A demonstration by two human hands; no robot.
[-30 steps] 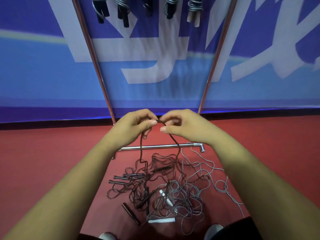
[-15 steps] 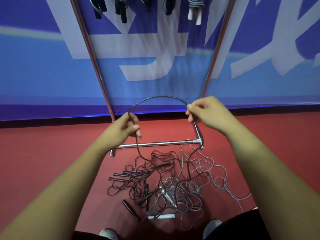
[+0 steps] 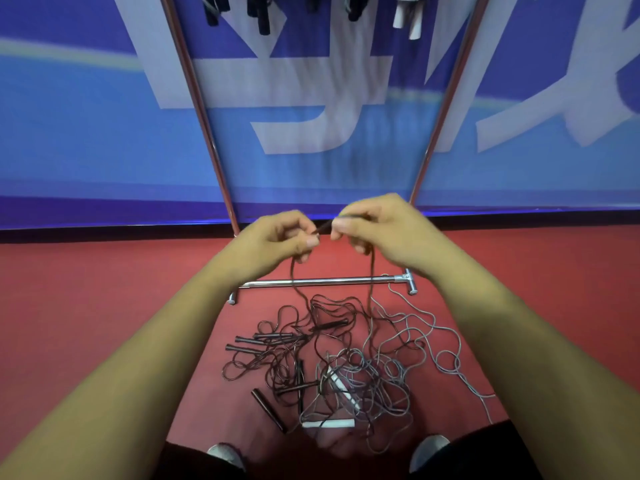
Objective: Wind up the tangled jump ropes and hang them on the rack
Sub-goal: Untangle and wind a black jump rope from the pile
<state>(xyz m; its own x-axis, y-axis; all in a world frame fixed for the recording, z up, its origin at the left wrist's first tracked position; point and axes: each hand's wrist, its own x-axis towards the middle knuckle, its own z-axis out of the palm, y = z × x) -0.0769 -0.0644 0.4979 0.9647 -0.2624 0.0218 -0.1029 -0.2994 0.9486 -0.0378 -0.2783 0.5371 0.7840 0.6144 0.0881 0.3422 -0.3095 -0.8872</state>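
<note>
Hiding pt of dark rope (image 3: 372, 271): fingers (image 3: 349, 223)

— Where do the hands sit?
— The left hand (image 3: 277, 239) and the right hand (image 3: 377, 225) are side by side, nearly touching; a thin dark rope strand (image 3: 322, 227) runs between them, pinched by both; a length drops from under each hand.
— And below them?
— Beneath lies the chrome tubular base bar (image 3: 322, 281), crosswise on the red matte floor (image 3: 86, 289); nearer the person, the tangled pile of dark and grey jump ropes (image 3: 332, 362) lies on that floor; a white plastic handle (image 3: 328, 424) sits at its near edge.
— Beyond?
— The left chrome upright (image 3: 197, 112) and right chrome upright (image 3: 446, 98) rise behind, one on each side; wound black and white ropes (image 3: 259, 15) hang between them, high above; the blue printed banner (image 3: 69, 133) stands behind all.
</note>
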